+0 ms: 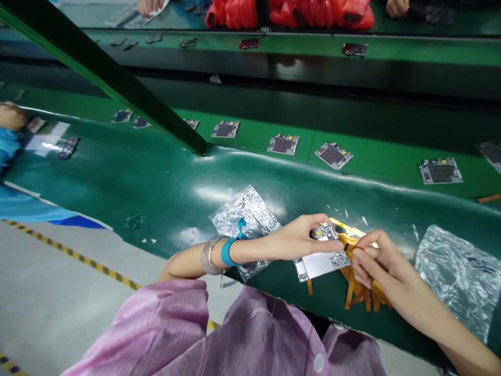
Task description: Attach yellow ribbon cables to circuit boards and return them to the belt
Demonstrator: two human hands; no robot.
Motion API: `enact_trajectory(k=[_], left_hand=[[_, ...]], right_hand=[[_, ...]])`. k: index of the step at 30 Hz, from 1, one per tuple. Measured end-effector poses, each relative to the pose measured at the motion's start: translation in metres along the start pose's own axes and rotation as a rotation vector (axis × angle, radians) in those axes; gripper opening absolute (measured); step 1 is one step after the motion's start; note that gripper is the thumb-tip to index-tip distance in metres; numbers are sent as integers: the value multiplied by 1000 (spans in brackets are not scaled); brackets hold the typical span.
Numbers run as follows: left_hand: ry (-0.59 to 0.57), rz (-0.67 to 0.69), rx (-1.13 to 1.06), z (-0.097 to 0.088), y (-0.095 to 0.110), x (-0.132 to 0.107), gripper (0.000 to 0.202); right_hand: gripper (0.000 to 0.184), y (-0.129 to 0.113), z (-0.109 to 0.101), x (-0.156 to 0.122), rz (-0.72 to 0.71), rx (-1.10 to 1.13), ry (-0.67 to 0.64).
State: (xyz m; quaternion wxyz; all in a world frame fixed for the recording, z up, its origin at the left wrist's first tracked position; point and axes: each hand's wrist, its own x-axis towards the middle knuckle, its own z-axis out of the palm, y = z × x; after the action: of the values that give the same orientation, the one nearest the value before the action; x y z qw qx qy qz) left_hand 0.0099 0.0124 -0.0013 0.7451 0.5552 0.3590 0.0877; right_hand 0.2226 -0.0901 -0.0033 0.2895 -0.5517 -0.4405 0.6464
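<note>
My left hand (299, 237) is closed on a circuit board (323, 263) with a silver shield plate and small components, tilted above the bench edge. Against the board's right edge, the fingertips of my right hand (381, 261) are pinched together; what sits between them is too small to make out. Orange-yellow flex strips (350, 290) lie in a bunch under and beside the right fingers, partly covered by the hand and the board. A blue wrist strap (227, 251) and a clear bangle are on my left wrist.
Clear plastic bags (250, 209) lie left of my hands, with another bag (457, 277) on the right. Several boards (284, 144) rest along the green belt (242, 154) beyond the bench. A green post (156, 112) slants across the left. Co-workers' hands (11, 116) show at left and far side.
</note>
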Motion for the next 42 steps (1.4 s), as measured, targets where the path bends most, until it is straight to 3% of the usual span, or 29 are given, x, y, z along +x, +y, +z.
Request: enact_trajectory(k=[3, 5, 12, 17, 24, 30, 37, 42], left_hand=[[-31, 121, 174, -5, 1, -5, 30], [-34, 126, 238, -6, 2, -8, 29], [-56, 85, 252, -3, 5, -14, 27], [-57, 63, 250, -3, 5, -14, 28], [-91, 56, 243, -5, 4, -13, 30], [-93, 72, 267, -5, 0, -12, 30], [-114, 73, 256, -4, 2, -13, 26], [-91, 49, 267, -1, 1, -13, 23]], right_hand=[[27, -2, 0, 3, 36, 24, -41], [30, -4, 1, 3, 70, 36, -29], [33, -9, 5, 5, 81, 42, -79], [35, -8, 7, 3, 166, -3, -87], [32, -7, 8, 4, 75, 40, -81], [36, -6, 7, 1, 200, -29, -106], [35, -12, 4, 6, 162, -47, -210], [36, -14, 4, 9, 86, -202, -175]])
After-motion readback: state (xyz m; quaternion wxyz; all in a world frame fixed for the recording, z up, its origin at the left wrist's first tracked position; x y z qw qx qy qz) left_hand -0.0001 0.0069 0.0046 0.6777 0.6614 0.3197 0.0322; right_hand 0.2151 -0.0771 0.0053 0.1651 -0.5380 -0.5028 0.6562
